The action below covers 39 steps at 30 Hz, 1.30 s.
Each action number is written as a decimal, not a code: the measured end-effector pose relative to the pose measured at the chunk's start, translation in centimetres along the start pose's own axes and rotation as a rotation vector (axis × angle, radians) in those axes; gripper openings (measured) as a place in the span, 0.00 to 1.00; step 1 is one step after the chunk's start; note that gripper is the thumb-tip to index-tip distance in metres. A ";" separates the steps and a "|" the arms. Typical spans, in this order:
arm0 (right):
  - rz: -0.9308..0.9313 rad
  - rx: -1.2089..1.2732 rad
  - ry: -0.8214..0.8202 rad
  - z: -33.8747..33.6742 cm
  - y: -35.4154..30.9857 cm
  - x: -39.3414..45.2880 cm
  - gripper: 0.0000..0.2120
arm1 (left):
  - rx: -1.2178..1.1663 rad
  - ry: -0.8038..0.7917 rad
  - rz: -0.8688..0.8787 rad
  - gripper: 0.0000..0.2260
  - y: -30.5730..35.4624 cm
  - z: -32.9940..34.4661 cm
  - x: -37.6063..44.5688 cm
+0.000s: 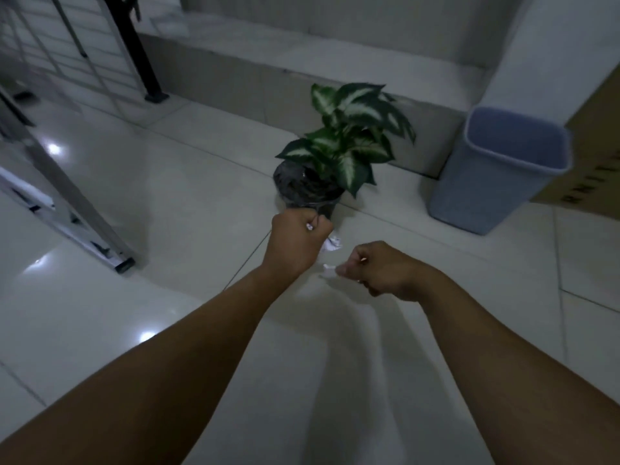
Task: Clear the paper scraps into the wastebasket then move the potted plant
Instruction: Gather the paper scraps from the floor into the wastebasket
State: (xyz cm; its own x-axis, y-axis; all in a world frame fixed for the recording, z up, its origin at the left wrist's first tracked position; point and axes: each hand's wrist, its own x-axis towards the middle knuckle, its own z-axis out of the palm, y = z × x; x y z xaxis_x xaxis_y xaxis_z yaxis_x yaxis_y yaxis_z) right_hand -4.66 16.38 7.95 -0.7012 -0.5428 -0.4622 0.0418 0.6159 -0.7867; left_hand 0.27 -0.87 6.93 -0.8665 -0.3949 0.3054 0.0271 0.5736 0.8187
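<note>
Both hands are gathering scraps off the tiled floor (167, 203) — the left hand (297, 238) clenching white paper scraps (332, 244), the right hand (385, 271) pinching a paper scrap (328, 268) — with the potted plant (339, 146) just beyond, and the blue wastebasket (496, 172) standing open to the right, ready for dumping.

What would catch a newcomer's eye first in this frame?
Two closed fists reaching low over the pale tiles: the left hand and right hand, each with white paper scraps showing. Just beyond stands the potted plant, with the blue wastebasket at right.
</note>
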 end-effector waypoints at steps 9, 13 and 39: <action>-0.041 0.056 0.345 -9.5 1.9 -5.3 0.15 | -0.177 -0.010 0.066 0.22 10.4 8.7 1.4; -0.097 0.149 0.569 -13.4 2.8 -6.3 0.17 | -0.187 -0.011 0.094 0.25 14.1 12.7 3.2; -0.326 -0.110 1.062 -32.3 4.6 4.7 0.10 | -0.085 -0.396 -0.021 0.22 21.0 27.6 21.7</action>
State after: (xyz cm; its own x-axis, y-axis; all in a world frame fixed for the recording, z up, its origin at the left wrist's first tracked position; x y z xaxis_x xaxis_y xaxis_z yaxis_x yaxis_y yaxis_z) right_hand -30.73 35.16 15.38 -0.9216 0.0441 0.3856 -0.2813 0.6087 -0.7419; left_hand -31.75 22.36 17.31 -0.9918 -0.0896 0.0914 0.0346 0.5003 0.8652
